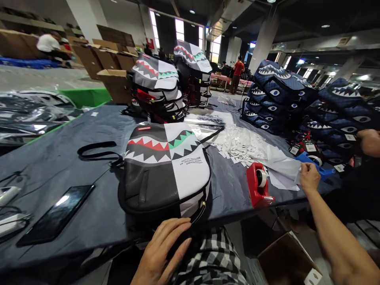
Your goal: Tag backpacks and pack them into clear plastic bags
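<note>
While the grey-and-white backpack [166, 170] lies flat on the grey cloth table cover [59, 170], its shark-mouth print is presented upward, with a black webbing strap [97, 148] looped out to the left. The woven shell is divided into a dark half and a white half, and a metal zip pull is seen near the lower edge. The left hand [162, 251] is held open: its fingers [175, 233] are extended, unclenched, and laid against the lower edge of the backpack. The right hand [308, 178] is closed to a pinch, a white paper sheet [282, 170] being grasped between thumb and forefinger, just beside a blue tape dispenser [314, 164]. A red tape dispenser [257, 184] is placed near the sheet, and loose white tags [240, 146] are scattered behind it. Stacked navy shark-eye backpacks [276, 99] are arranged beyond, and a co-worker's hand [369, 142] is seen at the right edge.
</note>
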Motion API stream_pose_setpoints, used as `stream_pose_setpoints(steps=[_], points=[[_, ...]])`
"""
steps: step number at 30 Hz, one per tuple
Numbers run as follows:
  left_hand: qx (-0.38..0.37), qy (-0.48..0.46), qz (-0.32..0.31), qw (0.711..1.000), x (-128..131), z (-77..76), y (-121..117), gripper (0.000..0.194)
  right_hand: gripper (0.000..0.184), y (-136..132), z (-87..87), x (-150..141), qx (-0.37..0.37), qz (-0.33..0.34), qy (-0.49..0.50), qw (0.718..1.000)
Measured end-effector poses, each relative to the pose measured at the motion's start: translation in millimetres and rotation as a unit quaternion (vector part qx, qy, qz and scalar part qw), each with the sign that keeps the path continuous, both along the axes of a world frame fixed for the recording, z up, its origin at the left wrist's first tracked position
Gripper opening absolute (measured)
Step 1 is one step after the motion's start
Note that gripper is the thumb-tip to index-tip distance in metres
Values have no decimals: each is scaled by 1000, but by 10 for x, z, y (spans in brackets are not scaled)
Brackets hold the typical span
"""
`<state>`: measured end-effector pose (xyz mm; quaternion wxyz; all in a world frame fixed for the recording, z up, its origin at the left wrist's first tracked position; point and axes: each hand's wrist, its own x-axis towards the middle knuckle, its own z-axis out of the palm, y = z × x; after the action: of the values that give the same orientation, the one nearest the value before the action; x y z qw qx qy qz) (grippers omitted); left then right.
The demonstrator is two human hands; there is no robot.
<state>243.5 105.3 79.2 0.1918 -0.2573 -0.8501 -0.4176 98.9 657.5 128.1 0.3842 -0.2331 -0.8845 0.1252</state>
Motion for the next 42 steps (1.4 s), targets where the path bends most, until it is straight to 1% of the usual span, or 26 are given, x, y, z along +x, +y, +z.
stream_pose_setpoints(steps=[2,4,6,7,9,10,12,14,15,16,17,18,19,20,22,23,24,25,27,29,30,33,35,38,40,42], points=[[60,-39,-39,997,12,69,132,24,47,-290,212,279,3,0,83,997],[122,-122,-103,980,0,104,354,21,43,-788,296,642,17,68,91,993],[182,-233,-164,941,-19,90,641,31,34,-1435,201,1011,18,171,70,983],[215,-291,-186,913,-28,65,788,44,28,-1774,91,1177,6,235,43,971],[298,-395,-209,844,-37,-16,1033,65,17,-2395,-195,1452,-41,359,-12,932],[343,-435,-201,808,-35,-65,1113,67,14,-2649,-340,1557,-71,401,-23,913],[429,-483,-137,751,-8,-168,1167,59,19,-3011,-555,1699,-117,467,-52,875],[490,-492,-43,719,42,-251,1085,52,26,-3174,-612,1745,-148,517,-84,839],[505,-487,-8,713,72,-277,1007,50,28,-3193,-582,1731,-151,536,-90,826],[506,-482,7,715,101,-291,912,50,29,-3184,-523,1692,-143,554,-87,815],[488,-478,4,730,129,-290,809,49,30,-3160,-447,1631,-125,577,-78,803],[451,-471,-12,758,155,-275,702,46,31,-3133,-367,1549,-98,608,-67,785],[395,-454,-38,798,179,-248,596,43,34,-3113,-295,1454,-66,647,-62,757],[329,-425,-68,841,203,-211,495,40,39,-3108,-238,1351,-34,690,-66,720],[197,-338,-132,911,256,-123,309,36,57,-3144,-186,1157,8,768,-95,634],[149,-290,-155,933,288,-79,226,36,61,-3179,-191,1079,16,792,-111,600],[115,-250,-169,946,322,-40,151,36,59,-3217,-212,1020,16,807,-125,577],[94,-225,-168,955,359,-11,86,36,51,-3254,-245,982,9,814,-133,565],[83,-216,-118,966,428,14,-9,37,27,-3317,-327,967,-12,812,-125,570],[127,-244,-39,961,470,-8,-54,34,20,-3370,-409,1005,-19,792,-84,605],[170,-267,-1,949,475,-33,-62,33,19,-3399,-443,1032,-14,777,-61,627],[319,-308,89,892,420,-126,-60,32,16,-3505,-506,1085,22,732,-16,681],[375,-304,132,866,334,-184,-74,31,16,-3589,-511,1072,55,704,-9,708],[410,-266,192,851,162,-256,-142,27,26,-3713,-482,999,115,660,-9,742],[414,-232,242,846,48,-302,-203,24,35,-3783,-458,949,152,634,-7,759],[391,-198,287,852,-31,-349,-254,19,42,-3834,-439,918,171,613,-11,771]])
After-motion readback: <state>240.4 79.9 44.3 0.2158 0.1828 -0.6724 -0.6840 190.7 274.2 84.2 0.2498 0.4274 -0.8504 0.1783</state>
